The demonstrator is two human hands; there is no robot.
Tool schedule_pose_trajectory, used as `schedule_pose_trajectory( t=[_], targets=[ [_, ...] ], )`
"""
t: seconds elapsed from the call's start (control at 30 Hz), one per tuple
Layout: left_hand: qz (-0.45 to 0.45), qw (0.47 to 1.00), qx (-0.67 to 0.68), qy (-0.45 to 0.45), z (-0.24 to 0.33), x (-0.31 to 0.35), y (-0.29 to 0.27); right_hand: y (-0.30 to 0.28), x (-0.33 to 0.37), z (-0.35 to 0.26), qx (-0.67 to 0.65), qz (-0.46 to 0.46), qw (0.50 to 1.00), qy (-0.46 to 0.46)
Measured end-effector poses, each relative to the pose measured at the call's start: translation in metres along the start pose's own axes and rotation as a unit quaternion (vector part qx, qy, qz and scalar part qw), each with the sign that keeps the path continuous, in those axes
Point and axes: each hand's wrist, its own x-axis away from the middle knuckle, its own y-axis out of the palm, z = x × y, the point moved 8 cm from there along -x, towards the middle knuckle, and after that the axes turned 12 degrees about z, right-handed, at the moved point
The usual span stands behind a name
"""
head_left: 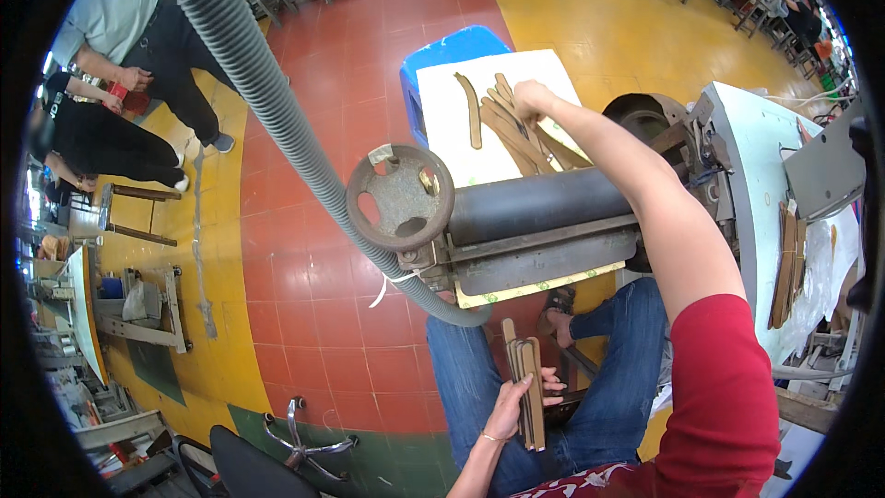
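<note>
Landmark: the roller [544,203].

Near side of roller: left hand [503,413] closed round a bundle [529,378] of flat brown strips, laid long side to long side, ends uneven. Likely stacked so that one hand can keep them together while the other is free.

Far side: right hand [532,99] over loose strips [502,134], fingers bent down among them; cannot tell whether they grip any. Strips overlap, fanned out on a white board [442,92] above a blue base [412,69]; the spread probably makes single ones easier to pick out.

In the way: the roller itself lies between the hands, so the right arm crosses over its right end. Off its left end, a handwheel [445,221], with a grey hose [267,97] slanting past.

Right of roller: white table [753,161], more strips [785,267], clear bag [819,277]. Well left: two people [115,9].
</note>
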Motion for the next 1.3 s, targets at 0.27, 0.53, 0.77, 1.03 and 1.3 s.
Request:
schedule_pose_trajectory(
  t=[0.27, 0.53, 0.77, 1.03, 1.3],
  targets=[
    [-0.025, 1.0, 0.003, -0.017, 0.0, 0.016, 0.029, -0.069, -0.004, -0.015, -0.169, 0.155, 0.973, 0.014],
    [0.053, 0.989, 0.02, 0.14, 0.04, 0.017, 0.034, -0.126, 0.186, -0.014, -0.385, 0.306, 0.856, -0.157],
    [0.076, 0.971, 0.072, 0.215, 0.07, 0.016, 0.042, 0.046, 0.447, 0.01, -0.56, 0.056, 0.824, -0.062],
    [0.154, 0.955, 0.016, 0.254, 0.064, 0.005, 0.047, 0.138, 0.475, 0.046, -0.657, 0.202, 0.72, 0.092],
    [0.043, 0.967, 0.145, 0.204, 0.06, -0.001, 0.03, 0.18, 0.392, 0.064, -0.743, 0.082, 0.639, 0.181]
  ],
)
